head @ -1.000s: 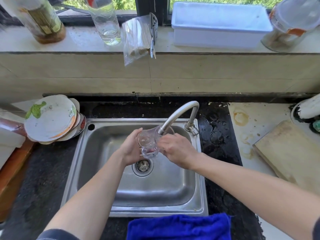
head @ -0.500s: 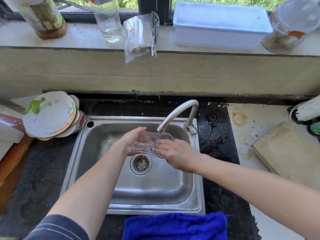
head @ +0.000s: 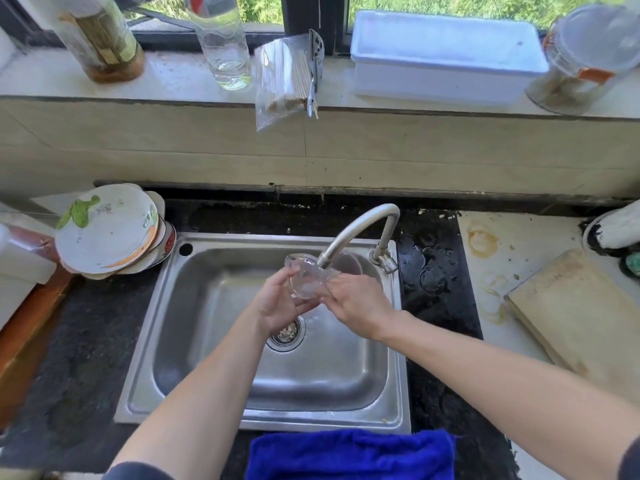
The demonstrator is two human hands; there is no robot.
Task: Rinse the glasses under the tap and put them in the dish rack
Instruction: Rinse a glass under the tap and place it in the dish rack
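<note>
Both my forearms reach in over the sink (head: 207, 358) and meet above the drain (head: 287, 336). Left hand (head: 280, 306): palm turned up, fingers curled under and round the left side of the glass (head: 304, 280). Right hand (head: 358, 308): knuckles up, fingers pinching the glass's right side, though the fingertips are hard to make out. The glass is tilted, held off the basin just under the tap (head: 360, 225) spout. A blue cloth (head: 349, 455) lies on the desk's near edge.
</note>
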